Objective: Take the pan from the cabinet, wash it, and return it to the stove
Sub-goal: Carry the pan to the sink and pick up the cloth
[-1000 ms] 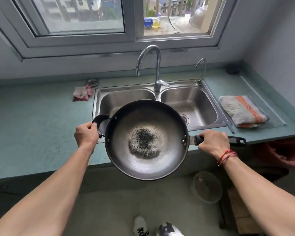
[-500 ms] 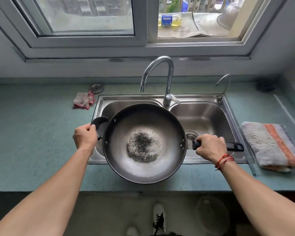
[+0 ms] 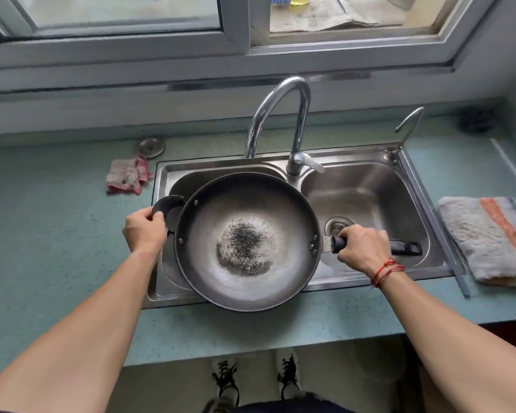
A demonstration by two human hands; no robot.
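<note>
A large dark pan (image 3: 245,210) with a burnt, speckled patch in its middle is held level over the left basin of a steel double sink (image 3: 370,186). My left hand (image 3: 143,231) grips the small black loop handle on the pan's left side. My right hand (image 3: 362,250) is wrapped round the long black handle on the right, which sticks out over the right basin. The curved chrome tap (image 3: 283,114) rises just behind the pan, its spout above the left basin. No water runs from it.
A pink rag (image 3: 127,175) and a round metal lid (image 3: 151,146) lie left of the sink. A folded grey and orange towel (image 3: 486,239) lies on the right. A thin second tap (image 3: 408,123) stands at the sink's back right corner. Window above.
Both hands have carried the pan forward from over the counter's front edge to above the left basin. I have stepped closer to the sink.
</note>
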